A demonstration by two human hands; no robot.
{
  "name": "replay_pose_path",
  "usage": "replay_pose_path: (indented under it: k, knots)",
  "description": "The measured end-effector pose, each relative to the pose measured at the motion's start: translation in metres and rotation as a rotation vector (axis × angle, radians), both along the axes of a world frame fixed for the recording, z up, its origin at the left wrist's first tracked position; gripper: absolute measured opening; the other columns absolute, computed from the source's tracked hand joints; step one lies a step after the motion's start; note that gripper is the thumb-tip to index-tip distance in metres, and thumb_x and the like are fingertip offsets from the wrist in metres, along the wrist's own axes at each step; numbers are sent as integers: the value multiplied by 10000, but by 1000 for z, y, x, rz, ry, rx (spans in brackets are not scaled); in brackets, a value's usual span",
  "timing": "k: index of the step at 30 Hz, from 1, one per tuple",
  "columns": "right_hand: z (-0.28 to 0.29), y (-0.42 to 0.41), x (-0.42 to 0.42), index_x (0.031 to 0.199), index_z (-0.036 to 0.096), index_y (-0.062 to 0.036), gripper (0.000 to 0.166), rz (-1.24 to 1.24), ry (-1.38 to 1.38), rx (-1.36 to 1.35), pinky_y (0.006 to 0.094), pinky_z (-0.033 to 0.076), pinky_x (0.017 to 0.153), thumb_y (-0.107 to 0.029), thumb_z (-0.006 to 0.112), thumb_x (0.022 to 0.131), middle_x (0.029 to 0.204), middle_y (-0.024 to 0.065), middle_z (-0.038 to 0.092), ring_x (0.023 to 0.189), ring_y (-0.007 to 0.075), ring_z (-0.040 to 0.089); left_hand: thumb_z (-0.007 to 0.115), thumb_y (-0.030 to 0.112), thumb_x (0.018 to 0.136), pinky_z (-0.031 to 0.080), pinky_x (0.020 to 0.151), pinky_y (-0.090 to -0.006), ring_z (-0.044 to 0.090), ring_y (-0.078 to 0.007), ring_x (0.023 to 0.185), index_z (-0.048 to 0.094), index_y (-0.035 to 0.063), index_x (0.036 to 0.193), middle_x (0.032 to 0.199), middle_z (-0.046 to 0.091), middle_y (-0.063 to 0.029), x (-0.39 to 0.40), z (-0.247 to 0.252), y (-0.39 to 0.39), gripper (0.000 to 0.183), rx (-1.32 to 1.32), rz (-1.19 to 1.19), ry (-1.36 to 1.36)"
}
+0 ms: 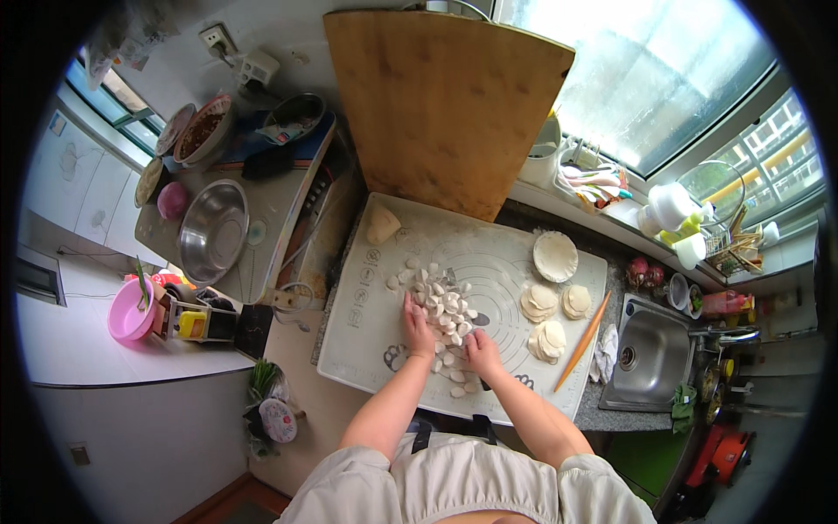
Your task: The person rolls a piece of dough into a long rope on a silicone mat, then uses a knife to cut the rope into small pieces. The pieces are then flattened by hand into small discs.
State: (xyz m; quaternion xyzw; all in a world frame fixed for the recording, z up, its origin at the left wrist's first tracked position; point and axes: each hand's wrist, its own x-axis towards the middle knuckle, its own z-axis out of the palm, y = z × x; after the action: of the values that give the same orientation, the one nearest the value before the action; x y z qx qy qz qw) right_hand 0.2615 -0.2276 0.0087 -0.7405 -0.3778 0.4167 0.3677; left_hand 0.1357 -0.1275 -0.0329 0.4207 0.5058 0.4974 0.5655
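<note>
Many small floured dough pieces (445,308) lie heaped on a white pastry mat (347,334) printed with circles, and a few are scattered toward me. My left hand (419,331) rests along the heap's left side, fingers stretched out and touching it. On the right side, my right hand (483,354) has curled fingers against the lower edge of the heap; whether it grips anything is hidden. A short dark handle (485,385) shows beside my right wrist. Flat dough wrappers (539,302) sit in several stacks farther right. A larger dough lump (382,224) lies at the mat's far left corner.
A bowl of flour (555,256) and a tapered wooden rolling pin (582,340) lie on the mat's right side. Beyond are a white cloth (605,354) and a steel sink (655,354). A large wooden board (445,111) leans behind. A steel basin (215,229) stands left.
</note>
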Motion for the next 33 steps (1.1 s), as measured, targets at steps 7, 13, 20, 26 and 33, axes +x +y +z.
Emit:
replay_pose_path:
  k: [7,13,20,26,33]
  knots:
    - [49,16,31,899,546,-31,115,164,-407,301,404,488,600,-115,571,974,739,149,631,686,344,628,490,492,1021,413,1063,-337,526,-203,1260,482,92,1433,1392,558,-74,-12,31,53,575,-499,-188,-563]
    - [60,37,56,1163,618,-171,261,130,-737,254,466,524,633,-131,604,906,941,111,634,777,365,643,588,145,967,468,988,-326,606,-226,1126,571,95,1366,1263,642,-69,-35,36,79,402,-12,-322,186]
    - [34,106,94,1279,597,-200,481,136,-932,88,483,519,667,-60,603,819,883,127,577,776,368,617,582,148,925,327,1140,-468,427,-332,1379,616,149,1305,1360,588,-98,-75,50,116,381,412,-353,887]
    - [35,80,51,1286,602,-212,509,440,-909,190,453,504,680,-53,606,802,879,120,567,806,344,606,570,212,937,190,1194,-539,345,-356,1427,569,156,1357,1472,484,-106,-81,2,126,424,573,-192,920]
    - [58,-30,36,1320,574,-211,547,156,-817,27,472,491,641,-10,616,812,874,136,551,762,358,590,573,217,940,184,1194,-552,377,-310,1418,597,138,1311,1397,566,-71,-75,13,114,381,591,-976,658]
